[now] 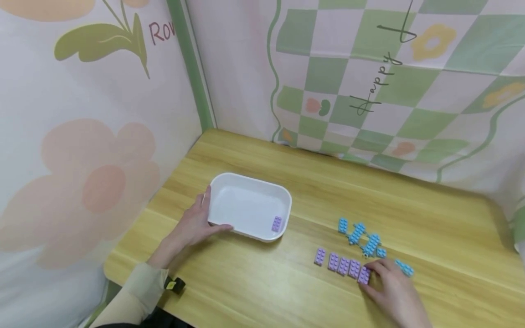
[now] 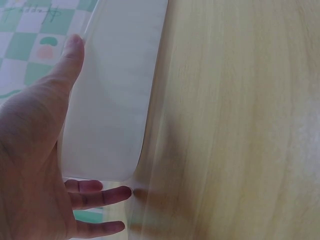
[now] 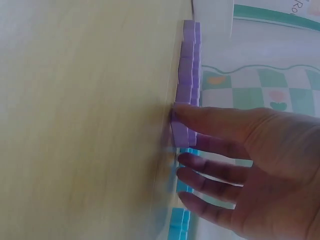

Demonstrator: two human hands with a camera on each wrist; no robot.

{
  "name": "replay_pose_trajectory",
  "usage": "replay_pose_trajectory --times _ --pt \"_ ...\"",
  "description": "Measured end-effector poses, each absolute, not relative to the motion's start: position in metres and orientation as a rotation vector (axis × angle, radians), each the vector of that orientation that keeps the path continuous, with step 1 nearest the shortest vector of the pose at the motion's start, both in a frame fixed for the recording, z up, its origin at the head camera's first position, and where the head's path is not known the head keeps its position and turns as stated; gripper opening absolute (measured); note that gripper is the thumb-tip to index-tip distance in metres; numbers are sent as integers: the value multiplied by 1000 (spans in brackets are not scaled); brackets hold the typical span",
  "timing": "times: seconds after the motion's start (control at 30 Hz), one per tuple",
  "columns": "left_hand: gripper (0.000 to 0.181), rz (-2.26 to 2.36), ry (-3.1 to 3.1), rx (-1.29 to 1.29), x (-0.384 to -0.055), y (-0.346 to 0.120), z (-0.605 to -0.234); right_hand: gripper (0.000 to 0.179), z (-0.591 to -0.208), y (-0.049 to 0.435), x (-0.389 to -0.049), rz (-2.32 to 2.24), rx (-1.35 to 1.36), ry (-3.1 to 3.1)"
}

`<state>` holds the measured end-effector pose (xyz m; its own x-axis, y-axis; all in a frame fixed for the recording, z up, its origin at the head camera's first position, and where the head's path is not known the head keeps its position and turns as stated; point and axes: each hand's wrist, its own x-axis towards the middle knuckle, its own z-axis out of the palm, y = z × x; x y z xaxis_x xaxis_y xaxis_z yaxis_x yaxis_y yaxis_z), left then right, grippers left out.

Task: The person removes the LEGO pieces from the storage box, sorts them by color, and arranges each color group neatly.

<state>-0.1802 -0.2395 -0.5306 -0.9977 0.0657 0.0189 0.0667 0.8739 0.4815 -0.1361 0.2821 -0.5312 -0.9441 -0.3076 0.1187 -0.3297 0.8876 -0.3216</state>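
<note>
My left hand point(image 1: 198, 223) rests against the left corner of a white tray point(image 1: 250, 180), its thumb along the near side and its fairly straight fingers at the end wall. One purple building brick point(image 1: 276, 223) lies inside the tray, at its right end. On the table my right hand point(image 1: 395, 287) pinches the rightmost purple building brick point(image 1: 363, 275) between thumb and index finger. That brick stands at the end of a row of several purple bricks point(image 1: 343, 266). In the right wrist view the other fingers point(image 3: 215, 170) are spread beside the row, near blue bricks point(image 3: 177, 222).
Several light blue bricks point(image 1: 371, 245) lie behind the purple row, some joined or touching. Another blue piece point(image 1: 404, 268) is just beyond the right hand. The wooden table point(image 1: 246, 282) meets patterned curtains point(image 1: 336, 91) at its back and left.
</note>
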Motion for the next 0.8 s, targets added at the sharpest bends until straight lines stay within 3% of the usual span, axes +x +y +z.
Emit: replay_pose_trajectory --times 0.3,0.8 --pt "143 -792 -3055 -77 -179 -239 -530 76 -515 254 -143 577 647 -2738" --pt "142 -808 -3062 -61 -180 -236 -529 51 -480 154 -201 798 943 -2751"
